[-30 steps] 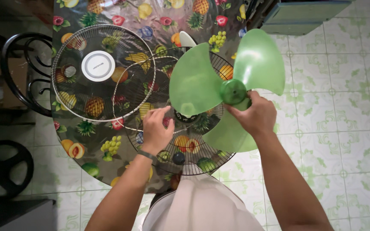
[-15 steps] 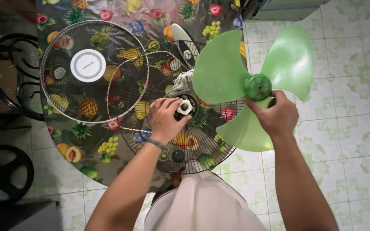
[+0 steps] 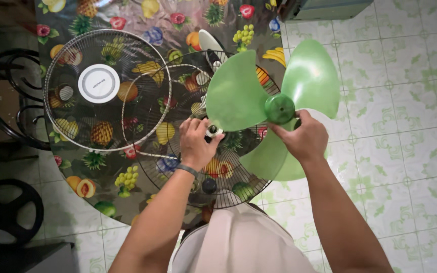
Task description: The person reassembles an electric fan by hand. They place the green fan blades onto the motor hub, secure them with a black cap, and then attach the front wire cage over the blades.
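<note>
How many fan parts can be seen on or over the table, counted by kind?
Wire fan guards: 2, the front guard with white centre disc and the rear guard under the left hand.
Green fan blades: 1, held by the right hand.
Total: 3

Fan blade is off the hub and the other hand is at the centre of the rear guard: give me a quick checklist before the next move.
1. Right hand grips green blade: ok.
2. Blade lifted off the rear guard: ok.
3. Left hand on the centre nut: ok.
4. Nut loose: cannot tell.
5. Front guard set aside on the table: ok.
6. Rear guard fully on the table: not ok, it overhangs the edge.
</note>
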